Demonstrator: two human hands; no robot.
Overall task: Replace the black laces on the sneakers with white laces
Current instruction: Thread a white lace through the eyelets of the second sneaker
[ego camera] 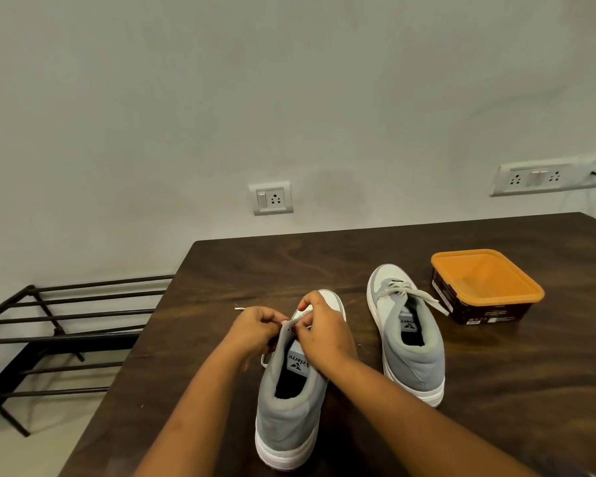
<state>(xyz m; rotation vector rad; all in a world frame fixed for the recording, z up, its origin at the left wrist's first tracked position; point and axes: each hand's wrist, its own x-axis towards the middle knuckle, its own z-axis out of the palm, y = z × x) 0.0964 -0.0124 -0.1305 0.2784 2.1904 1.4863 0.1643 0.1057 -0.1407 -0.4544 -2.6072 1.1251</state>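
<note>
Left hand [255, 330] and right hand [324, 333] pinch white lace [295, 319] on near sneaker [283, 425]; far sneaker [413, 370], orange tub [486, 277] beside.

We see the left hand [255, 330] and the right hand [324, 339] over the front of the near sneaker [286, 425], both pinching its white lace [240, 308], whose tip sticks out left of the left hand. The other sneaker [410, 356], laced in white, stands beside an orange tub [486, 280] on the dark table [255, 263].

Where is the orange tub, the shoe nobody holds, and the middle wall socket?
orange tub [479, 270], head view, inside wall.
untouched shoe [417, 370], head view, grey heel.
middle wall socket [274, 198], head view, faceplate.
</note>
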